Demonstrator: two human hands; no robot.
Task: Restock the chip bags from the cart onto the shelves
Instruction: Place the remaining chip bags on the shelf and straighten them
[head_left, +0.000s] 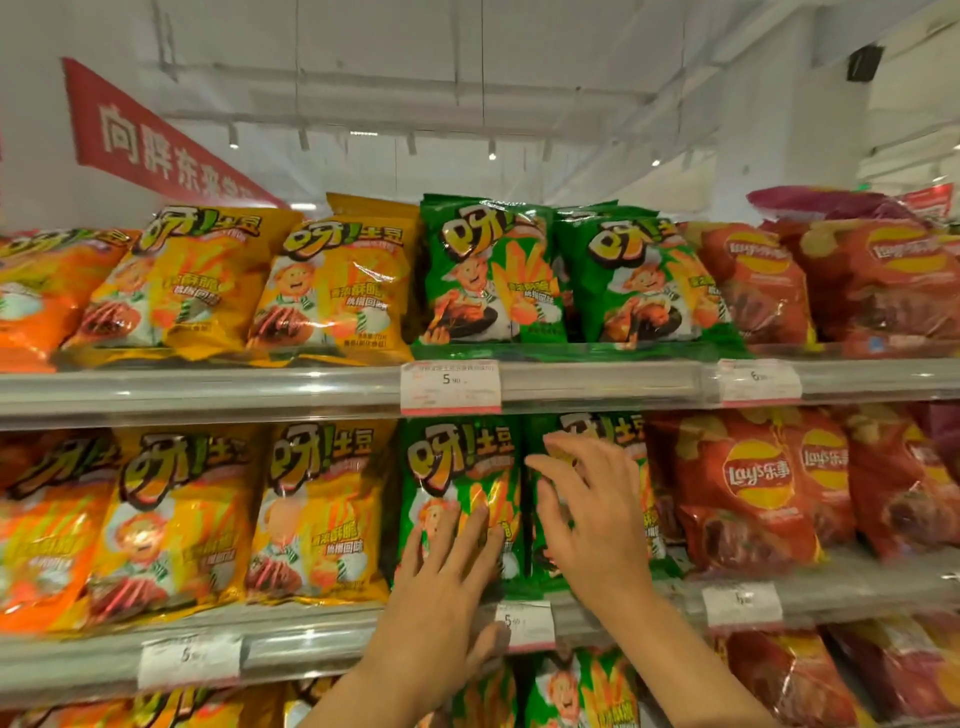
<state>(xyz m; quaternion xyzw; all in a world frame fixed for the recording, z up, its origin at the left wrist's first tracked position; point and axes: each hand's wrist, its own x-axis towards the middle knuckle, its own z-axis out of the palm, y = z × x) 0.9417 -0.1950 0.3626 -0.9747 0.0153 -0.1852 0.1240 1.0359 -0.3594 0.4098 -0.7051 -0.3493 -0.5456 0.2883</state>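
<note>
Two green chip bags stand side by side on the middle shelf (311, 631). My left hand (441, 587) lies flat with fingers spread on the lower front of the left green bag (457, 467). My right hand (587, 514) is open, its fingers spread against the front of the right green bag (602, 431), which it mostly covers. Neither hand grips a bag. The cart is out of view.
The top shelf (597, 382) carries yellow bags (332, 280), green bags (488, 270) and red Lay's bags (758, 280). Yellow bags (317, 514) sit left of my hands, red Lay's bags (748, 488) right. Price tags (451, 387) hang on the shelf edges. More bags fill the shelf below.
</note>
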